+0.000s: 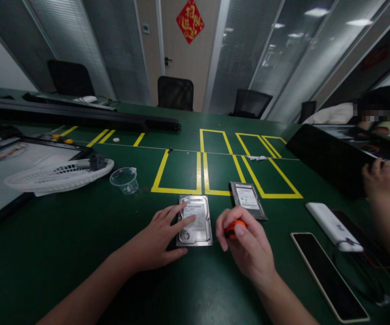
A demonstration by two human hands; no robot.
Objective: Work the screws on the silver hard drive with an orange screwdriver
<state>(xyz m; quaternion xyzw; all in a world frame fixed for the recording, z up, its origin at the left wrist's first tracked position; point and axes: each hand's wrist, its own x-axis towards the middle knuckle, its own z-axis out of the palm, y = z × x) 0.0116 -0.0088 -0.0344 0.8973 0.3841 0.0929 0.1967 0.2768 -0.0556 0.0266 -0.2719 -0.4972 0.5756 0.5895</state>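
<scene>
A silver hard drive (196,220) lies flat on the green table (80,234) in front of me. My left hand (159,237) rests on its left edge, fingers spread across the label. My right hand (244,243) is closed around an orange-handled tool (232,229), held just right of the drive. A second, darker hard drive (248,199) lies a little farther back to the right, untouched.
A clear plastic cup (125,180) and a white plastic basket (59,176) stand at the left. Yellow tape boxes (177,190) mark the table behind the drives. A white power bank (333,226) and a phone (328,273) lie at right. Another person's hand (386,178) grips a black case (330,158).
</scene>
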